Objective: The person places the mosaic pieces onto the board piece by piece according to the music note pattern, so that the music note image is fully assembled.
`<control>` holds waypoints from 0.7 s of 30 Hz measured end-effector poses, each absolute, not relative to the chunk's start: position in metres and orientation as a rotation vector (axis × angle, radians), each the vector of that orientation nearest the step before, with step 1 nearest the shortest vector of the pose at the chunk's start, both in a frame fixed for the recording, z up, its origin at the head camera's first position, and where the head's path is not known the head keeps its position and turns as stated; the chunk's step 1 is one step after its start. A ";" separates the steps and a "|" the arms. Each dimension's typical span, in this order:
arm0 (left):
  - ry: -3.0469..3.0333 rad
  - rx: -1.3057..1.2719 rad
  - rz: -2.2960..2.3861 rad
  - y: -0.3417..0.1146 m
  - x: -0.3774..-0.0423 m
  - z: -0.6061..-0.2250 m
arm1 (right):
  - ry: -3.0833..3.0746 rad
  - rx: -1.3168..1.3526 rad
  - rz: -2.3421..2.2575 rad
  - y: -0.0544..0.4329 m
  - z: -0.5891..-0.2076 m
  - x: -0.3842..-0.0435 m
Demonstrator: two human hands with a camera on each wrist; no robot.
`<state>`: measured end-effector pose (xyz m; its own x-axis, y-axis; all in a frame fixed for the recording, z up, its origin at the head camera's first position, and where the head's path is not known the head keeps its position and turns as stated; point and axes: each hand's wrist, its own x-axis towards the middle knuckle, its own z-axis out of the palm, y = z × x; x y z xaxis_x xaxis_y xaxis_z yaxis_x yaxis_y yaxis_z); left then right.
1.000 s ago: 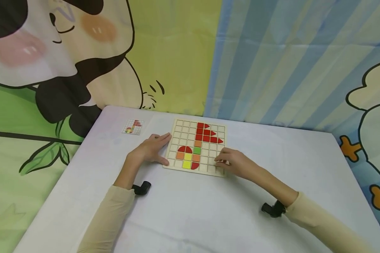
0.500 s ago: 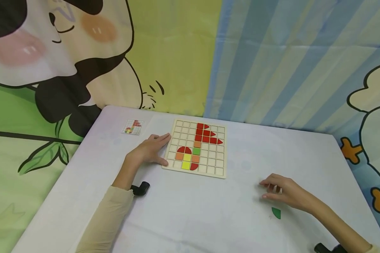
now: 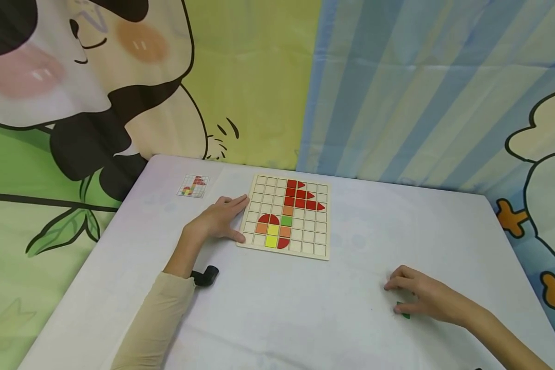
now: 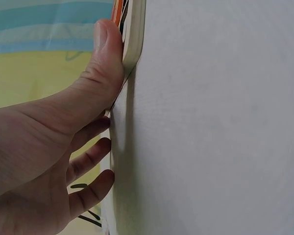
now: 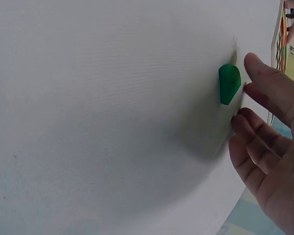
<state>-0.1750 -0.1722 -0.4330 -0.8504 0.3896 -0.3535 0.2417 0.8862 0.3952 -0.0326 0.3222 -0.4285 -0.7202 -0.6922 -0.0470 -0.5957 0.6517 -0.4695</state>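
Note:
My left hand rests at the left side of the wooden grid board, thumb by the near corner and fingers spread along the edge. In the left wrist view that thumb lies against the board's rim. Red, orange, yellow and green pieces sit in several of the board's squares. At the right, my right hand hovers over a green quarter-round piece, partly hidden by the thumb. From the right wrist, the green piece shows on the table, apart from the bent, parted fingers.
A small card printed with a coloured grid pattern lies at the back left of the white table. Printed fabric hangs behind the table. A black wrist mount is strapped under the left wrist.
My right hand has left the board's right side, moved right and nearer to the front, then come down over the green piece. The left hand stays by the board.

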 end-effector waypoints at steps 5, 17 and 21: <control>2.624 0.463 0.471 -0.171 -0.174 -0.431 | 2.739 -1.144 -0.516 0.323 -0.429 -0.030; 2.623 0.443 0.486 -0.171 -0.175 -0.429 | 2.658 -0.951 -0.517 0.319 -0.431 -0.016; 2.613 0.437 0.508 -0.172 -0.174 -0.430 | 2.613 -0.881 -0.662 0.313 -0.436 -0.014</control>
<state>-0.1744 -0.1717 -0.4297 -0.8532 0.3794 -0.3579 0.2177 0.8826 0.4167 -0.0142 0.3132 -0.4358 -0.7651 -0.6294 -0.1360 -0.4886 0.7050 -0.5140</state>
